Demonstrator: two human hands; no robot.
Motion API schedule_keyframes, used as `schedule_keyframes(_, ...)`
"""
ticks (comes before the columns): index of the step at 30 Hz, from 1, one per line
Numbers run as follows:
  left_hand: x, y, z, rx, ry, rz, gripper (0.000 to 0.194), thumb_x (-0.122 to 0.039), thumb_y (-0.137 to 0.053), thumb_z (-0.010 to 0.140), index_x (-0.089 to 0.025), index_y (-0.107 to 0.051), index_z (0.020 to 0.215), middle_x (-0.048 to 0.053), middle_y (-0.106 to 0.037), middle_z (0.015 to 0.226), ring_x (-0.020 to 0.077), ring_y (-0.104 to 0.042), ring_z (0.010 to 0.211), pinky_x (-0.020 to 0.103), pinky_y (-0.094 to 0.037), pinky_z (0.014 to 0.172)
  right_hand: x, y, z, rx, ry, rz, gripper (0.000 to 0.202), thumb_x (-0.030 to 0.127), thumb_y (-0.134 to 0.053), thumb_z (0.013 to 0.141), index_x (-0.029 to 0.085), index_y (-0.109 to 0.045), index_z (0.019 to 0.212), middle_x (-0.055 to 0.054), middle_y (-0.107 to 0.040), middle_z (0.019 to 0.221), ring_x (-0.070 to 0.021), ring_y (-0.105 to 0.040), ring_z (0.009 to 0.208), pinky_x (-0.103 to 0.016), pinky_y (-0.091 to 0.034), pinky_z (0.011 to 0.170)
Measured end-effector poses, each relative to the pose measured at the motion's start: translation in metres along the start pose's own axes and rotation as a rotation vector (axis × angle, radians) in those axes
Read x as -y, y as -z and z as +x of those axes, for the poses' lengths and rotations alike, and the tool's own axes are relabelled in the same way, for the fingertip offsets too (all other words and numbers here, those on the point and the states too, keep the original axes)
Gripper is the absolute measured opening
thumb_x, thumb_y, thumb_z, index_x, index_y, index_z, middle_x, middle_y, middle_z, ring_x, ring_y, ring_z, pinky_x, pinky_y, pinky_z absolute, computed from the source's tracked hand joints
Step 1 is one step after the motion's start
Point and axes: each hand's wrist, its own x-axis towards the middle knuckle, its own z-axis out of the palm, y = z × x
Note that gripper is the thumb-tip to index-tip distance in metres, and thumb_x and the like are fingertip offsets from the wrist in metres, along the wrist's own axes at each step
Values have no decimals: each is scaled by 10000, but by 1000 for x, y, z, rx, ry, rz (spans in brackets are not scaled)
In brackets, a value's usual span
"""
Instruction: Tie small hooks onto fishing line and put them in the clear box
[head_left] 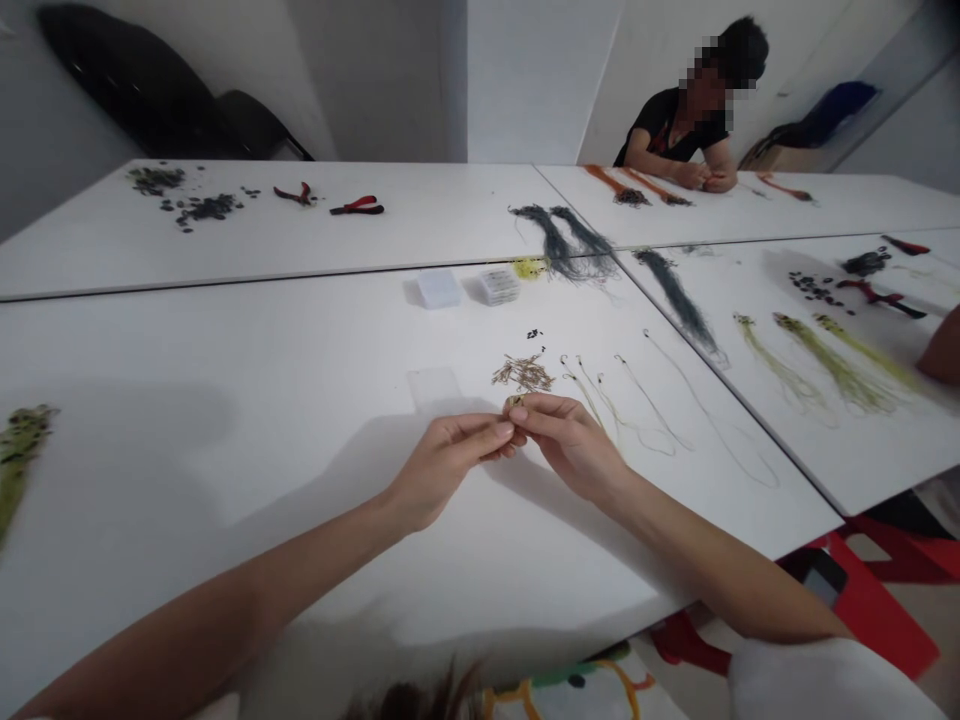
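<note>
My left hand (474,443) and my right hand (564,432) meet above the white table, fingertips pinched together. A tiny yellowish-gold and dark piece (516,401) shows at the right fingertips; it is too small to name. What the left fingers pinch is hidden. Just beyond my hands lies a heap of small gold-coloured metal pieces (523,372), with a few tiny black bits (534,334) behind it. To the right several thin pale cords (660,380) with small dark hooked ends are laid out side by side.
A clear flat plastic piece (433,388) and two small boxes (438,288) (499,287) sit ahead. Dark cord bundles (559,245), yellow-green bundles (829,360), red-handled pliers (358,206) and black discs (206,208) lie about. A person (694,120) sits across; another person's arm (941,350) is at right.
</note>
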Motion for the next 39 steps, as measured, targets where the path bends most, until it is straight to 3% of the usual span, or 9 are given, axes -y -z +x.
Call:
schedule_keyframes(2,-4,8,-1,-9,10,100,215,-327,-657,875,-205,-734,1036,51,-702,1038,170,-588,971,313,-430,882,1,3,1,-31,-22,-47,107,257,-693,825,198,-693,736,-6,-613,747,-156,-549,789,-322,-391,807)
schedule_keyframes(5,-11,21,-5,-118,-11,245,283,-338,-688,847,-223,-701,1106,46,-710,1076,195,-609,1031,334,-449,912,1,7,1,-36,-97,-97,79,257,-707,811,189,-687,777,-29,-665,851,-163,-573,871,-320,-384,839)
schedule_keyframes(8,-18,31,-10,-202,-64,387,310,-369,-691,838,-221,-693,1110,48,-712,1068,208,-629,1016,353,-477,907,0,8,1,25,-165,-112,104,268,-699,821,171,-683,784,-45,-683,829,-153,-584,811,-312,-393,792)
schedule_keyframes(12,-24,39,-16,-226,-191,581,285,-364,-654,865,-211,-692,1102,58,-690,1072,201,-627,977,358,-492,895,-4,6,1,56,-212,-114,103,248,-715,801,154,-707,760,-33,-671,743,-128,-568,715,-296,-408,740)
schedule_keyframes(17,-24,44,-20,-117,-418,875,262,-272,-599,901,-227,-658,1152,65,-623,1150,192,-585,1010,356,-485,897,-12,8,3,71,-235,-122,107,244,-764,756,148,-752,803,-46,-699,742,-142,-610,715,-309,-444,743)
schedule_keyframes(23,-23,43,-22,113,-686,1303,301,-160,-544,909,-225,-658,1180,135,-469,1348,286,-415,1247,464,-387,1015,-20,5,2,119,-290,-123,169,272,-803,722,134,-769,814,-62,-720,734,-150,-635,685,-323,-488,737)
schedule_keyframes(34,-21,42,-22,192,-707,1347,269,-161,-547,911,-281,-718,1080,106,-488,1381,318,-394,1267,482,-333,1021,-20,0,1,174,-337,-128,217,295,-822,690,123,-746,799,-66,-719,738,-155,-641,690,-315,-484,695)
schedule_keyframes(39,-22,41,-23,204,-704,1391,232,-220,-533,937,-268,-724,1061,116,-478,1388,308,-375,1286,471,-324,1026,-18,-3,0,152,-359,-91,258,259,-836,677,133,-650,806,-62,-721,718,-166,-662,681,-315,-483,679)
